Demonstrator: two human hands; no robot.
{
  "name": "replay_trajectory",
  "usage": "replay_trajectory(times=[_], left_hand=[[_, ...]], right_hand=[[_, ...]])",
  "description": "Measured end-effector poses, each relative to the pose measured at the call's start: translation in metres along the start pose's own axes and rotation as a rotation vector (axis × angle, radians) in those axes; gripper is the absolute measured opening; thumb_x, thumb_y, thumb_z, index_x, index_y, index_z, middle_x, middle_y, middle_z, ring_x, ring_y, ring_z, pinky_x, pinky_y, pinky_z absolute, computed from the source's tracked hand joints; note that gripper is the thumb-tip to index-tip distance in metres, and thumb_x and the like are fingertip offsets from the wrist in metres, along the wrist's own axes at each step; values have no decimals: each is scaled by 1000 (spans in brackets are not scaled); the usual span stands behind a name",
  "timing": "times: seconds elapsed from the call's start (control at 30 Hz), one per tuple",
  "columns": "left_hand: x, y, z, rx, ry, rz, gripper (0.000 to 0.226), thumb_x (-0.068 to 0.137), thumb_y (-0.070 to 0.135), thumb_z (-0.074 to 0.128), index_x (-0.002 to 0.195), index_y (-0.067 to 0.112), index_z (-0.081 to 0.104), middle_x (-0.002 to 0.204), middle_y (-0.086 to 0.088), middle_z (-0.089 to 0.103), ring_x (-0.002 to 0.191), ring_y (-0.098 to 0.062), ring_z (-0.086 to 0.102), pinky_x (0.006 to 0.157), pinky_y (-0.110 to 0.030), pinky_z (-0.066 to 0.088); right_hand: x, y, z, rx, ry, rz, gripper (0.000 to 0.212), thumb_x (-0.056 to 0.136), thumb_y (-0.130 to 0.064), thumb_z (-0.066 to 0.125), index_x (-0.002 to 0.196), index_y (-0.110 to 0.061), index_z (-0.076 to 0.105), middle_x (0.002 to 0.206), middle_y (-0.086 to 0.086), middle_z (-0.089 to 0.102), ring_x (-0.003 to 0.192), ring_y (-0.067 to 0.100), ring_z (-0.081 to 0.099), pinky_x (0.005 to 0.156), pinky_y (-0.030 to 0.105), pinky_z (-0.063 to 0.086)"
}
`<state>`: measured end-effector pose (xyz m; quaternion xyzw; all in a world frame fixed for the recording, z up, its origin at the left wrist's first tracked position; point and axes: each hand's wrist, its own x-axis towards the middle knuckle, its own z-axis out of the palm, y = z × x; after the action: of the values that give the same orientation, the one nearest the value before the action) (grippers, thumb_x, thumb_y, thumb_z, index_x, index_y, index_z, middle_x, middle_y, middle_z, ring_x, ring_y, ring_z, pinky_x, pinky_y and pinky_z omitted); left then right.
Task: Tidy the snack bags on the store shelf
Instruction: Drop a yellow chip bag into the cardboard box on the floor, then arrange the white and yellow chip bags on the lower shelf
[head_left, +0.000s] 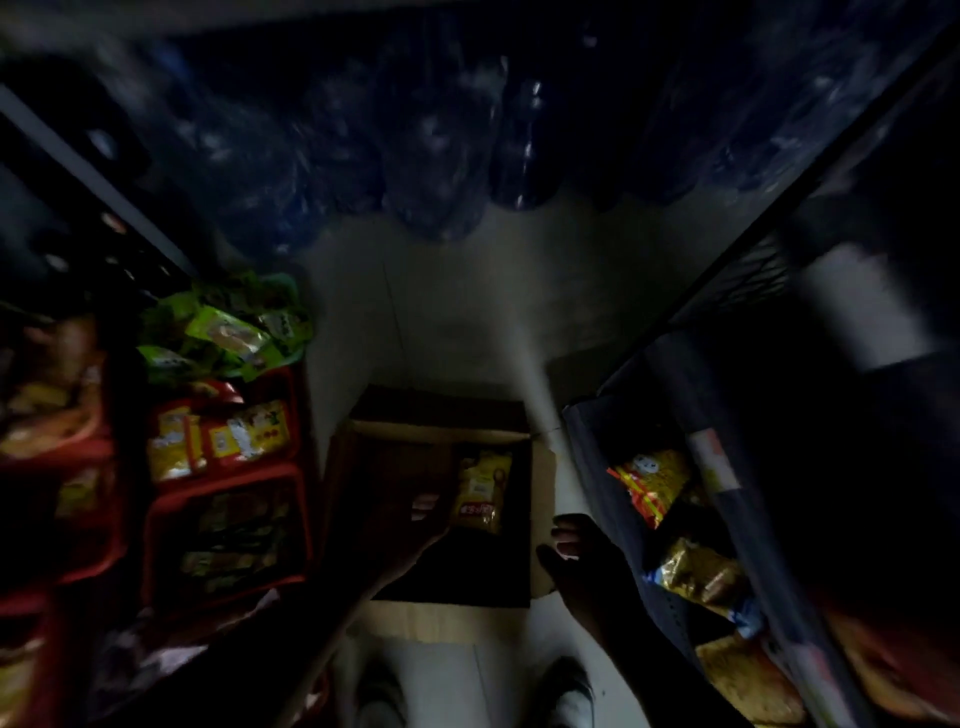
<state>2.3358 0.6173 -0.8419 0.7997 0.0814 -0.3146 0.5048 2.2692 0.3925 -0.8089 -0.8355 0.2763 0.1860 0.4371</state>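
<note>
The scene is dark. An open cardboard box (363, 452) sits on the floor in front of me. Inside it lies a yellow snack bag (480, 491). My left hand (410, 525) reaches into the box, fingertips touching the bag's left edge; whether it grips the bag is unclear. My right hand (582, 556) hovers with fingers apart over the box's right edge, holding nothing. On the right, the store shelf (592, 447) holds yellow and gold snack bags (652, 483).
Red baskets (223, 499) of yellow and green snack packs (228, 332) stand at the left. Wrapped blue water bottles (467, 130) block the aisle's far end. My shoes (569, 691) are on the pale floor below the box.
</note>
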Motion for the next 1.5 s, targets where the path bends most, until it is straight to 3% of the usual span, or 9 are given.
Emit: replay_trajectory(times=[0.1,0.2,0.27,0.47,0.57,0.73,0.87,1.1,1.5], left_hand=[[-70,99,-40,51,51,54,36,76,25,83,97,39,58,82,29,65,83,13,66,75,-14,52],[-128,198,-72,218,-15,167,34,77,33,80,96,46,55,96,24,65,104,-6,68,95,-38,53],[-162,261,-85,261,-43,275,31,79,34,78,102,44,59,106,15,67,109,-9,66,97,-30,53],[-318,444,-93,235,-112,588,37,83,15,77,108,37,61,109,16,68,105,3,63,93,-16,48],[-388,501,-79,147,-207,683,32,85,3,73,101,30,65,93,25,75,99,4,64,87,-12,51],[-485,562,-30,123,-283,890,38,80,-8,73,106,20,66,103,1,75,108,-21,66,87,-12,49],[-564,592,31,144,-356,1048,34,80,-9,72,109,9,67,104,-8,72,99,-21,66,74,-2,49],[-649,620,142,312,-425,1173,29,83,20,77,108,27,63,107,9,68,101,-6,64,89,-22,51],[-579,696,150,432,34,1301,44,82,29,76,119,14,58,119,-7,59,109,-29,62,84,-35,51]], right_hand=[[-64,-82,-64,15,33,-19,27,90,-26,75,114,-16,65,103,0,68,104,22,67,94,37,55],[-132,-157,-142,-45,41,-38,40,98,-23,66,131,-1,62,128,16,67,124,31,62,104,37,48],[-182,-196,-193,-8,84,-55,39,98,-21,65,131,0,62,130,16,67,125,32,62,101,34,47],[-357,-270,-327,70,367,-168,31,96,-31,64,125,-20,63,114,4,73,104,22,70,71,23,49],[-447,-279,-380,72,540,-323,8,93,-30,66,98,-34,61,88,-18,73,77,-10,64,72,25,50],[-572,-254,-453,146,716,-375,28,88,-31,67,112,-18,67,105,0,74,92,-3,59,89,24,54],[-661,-212,-495,158,905,-374,36,79,-36,68,113,-24,69,102,-10,75,92,-1,70,87,20,56],[-749,-146,-539,190,1057,-243,32,90,-37,71,119,-25,64,107,-6,75,100,5,69,89,26,57],[-700,-168,-568,139,1089,-160,39,92,-37,71,125,-17,63,112,-4,72,103,11,68,90,29,58]])
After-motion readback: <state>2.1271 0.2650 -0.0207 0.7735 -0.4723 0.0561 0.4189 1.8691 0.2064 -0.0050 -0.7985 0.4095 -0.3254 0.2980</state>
